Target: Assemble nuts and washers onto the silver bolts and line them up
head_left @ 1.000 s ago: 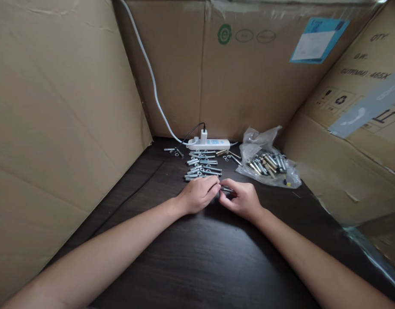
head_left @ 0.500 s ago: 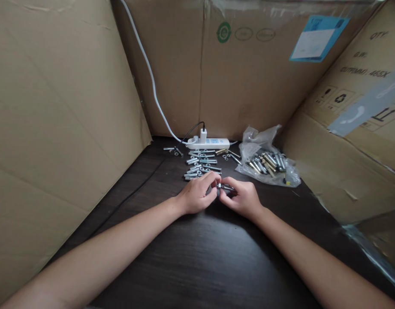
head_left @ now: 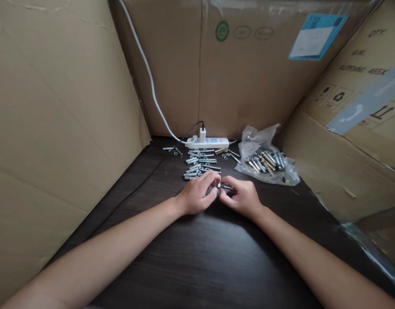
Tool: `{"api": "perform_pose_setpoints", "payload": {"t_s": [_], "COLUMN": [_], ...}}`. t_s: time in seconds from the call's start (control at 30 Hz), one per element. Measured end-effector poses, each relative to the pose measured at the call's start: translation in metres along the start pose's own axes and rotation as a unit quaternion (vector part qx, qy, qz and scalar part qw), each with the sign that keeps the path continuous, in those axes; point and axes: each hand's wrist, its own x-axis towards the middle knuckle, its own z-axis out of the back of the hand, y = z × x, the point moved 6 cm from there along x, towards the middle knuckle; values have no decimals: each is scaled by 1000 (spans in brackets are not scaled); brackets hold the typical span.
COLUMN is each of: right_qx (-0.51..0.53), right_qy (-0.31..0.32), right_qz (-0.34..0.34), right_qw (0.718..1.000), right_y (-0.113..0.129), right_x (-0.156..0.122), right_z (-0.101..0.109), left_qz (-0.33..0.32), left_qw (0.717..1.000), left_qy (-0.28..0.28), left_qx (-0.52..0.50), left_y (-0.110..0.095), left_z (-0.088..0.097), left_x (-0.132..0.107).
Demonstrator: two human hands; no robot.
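A metal expansion bolt (head_left: 227, 187) lies across the fingers of my right hand (head_left: 245, 198), with its nut end pointing left. Thumb and fingertips of that hand pinch its shank. My left hand (head_left: 197, 194) is curled, its thumb and fingers closed around the nut end (head_left: 219, 185); the fingertips partly hide the contact. Just behind my left hand lie rows of loose bolts, sleeves and washers (head_left: 202, 161), the nearest partly covered by my fingers. A clear plastic bag (head_left: 257, 137) of several assembled expansion bolts (head_left: 269, 161) lies open to the right.
A white power strip (head_left: 213, 143) with a charger (head_left: 202, 135) stands behind the rows. A black cable (head_left: 133, 192) runs along the dark table (head_left: 197, 262) at left. Cardboard boxes (head_left: 171, 73) wall in the back and sides. Several loose bolts and washers (head_left: 174, 150) lie back left.
The view has shifted very slightly. Both hands keep the same place and grip on the expansion bolt, and the things around them lie as before.
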Motion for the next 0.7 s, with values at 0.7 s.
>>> {"api": "perform_pose_setpoints", "payload": {"t_s": [0.7], "right_qx": [-16], "right_qy": [9], "right_qz": [15], "right_qw": [1000], "right_y": [2], "right_x": [1], "right_z": [-3], "left_qz": [44], "left_qw": [998], "left_qy": [9], "left_qx": [49], "left_y": [10], "left_z": [-2], "left_x": [2]}}
